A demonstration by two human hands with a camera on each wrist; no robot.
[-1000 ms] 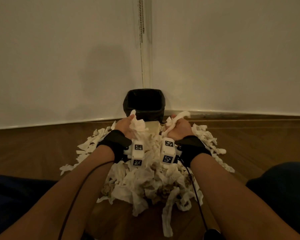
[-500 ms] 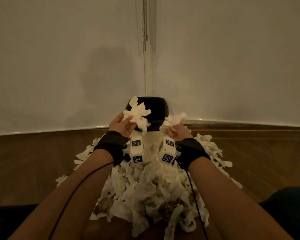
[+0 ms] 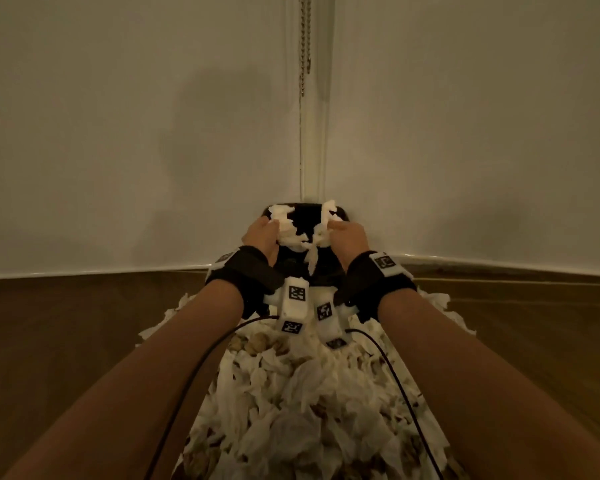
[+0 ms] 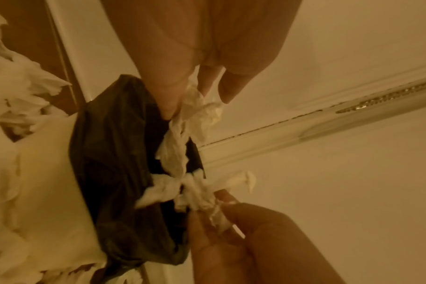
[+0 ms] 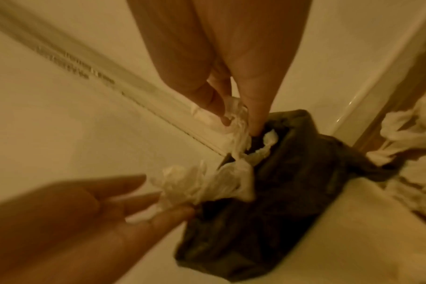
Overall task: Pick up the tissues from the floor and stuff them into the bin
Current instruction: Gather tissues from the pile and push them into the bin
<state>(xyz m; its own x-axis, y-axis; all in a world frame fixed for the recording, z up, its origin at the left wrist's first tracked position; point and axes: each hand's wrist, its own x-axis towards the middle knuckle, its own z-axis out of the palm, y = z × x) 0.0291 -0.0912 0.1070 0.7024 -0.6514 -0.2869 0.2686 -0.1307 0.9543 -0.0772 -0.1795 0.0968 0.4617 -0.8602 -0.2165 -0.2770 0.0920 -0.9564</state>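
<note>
Two bare hands were held over a small bin lined with a black bag, seen at the centre of the head view where two pale walls met in a corner. A crumpled wad of white tissues was pinched in the curled fingers of the left hand, just left of centre, above the bin's dark mouth. A second wad was gripped by the thumb and fingers of the right hand, just right of centre, and a thin strip of paper was seen hanging from between the two wads down across the bin's front. In the left wrist view, twisted strands of tissue were shown stretched from the left fingertips at the upper centre to the other hand at the lower centre, with the black liner behind them. Whether the two wads were joined or merely touching could not be told. A large heap of loose tissues was spread on the wooden floor in the lower centre of the head view, between the forearms and up against the bin. A beaded chain was seen hanging down the corner at the top centre. Black wrist straps with white tagged camera blocks were worn on both wrists.
</note>
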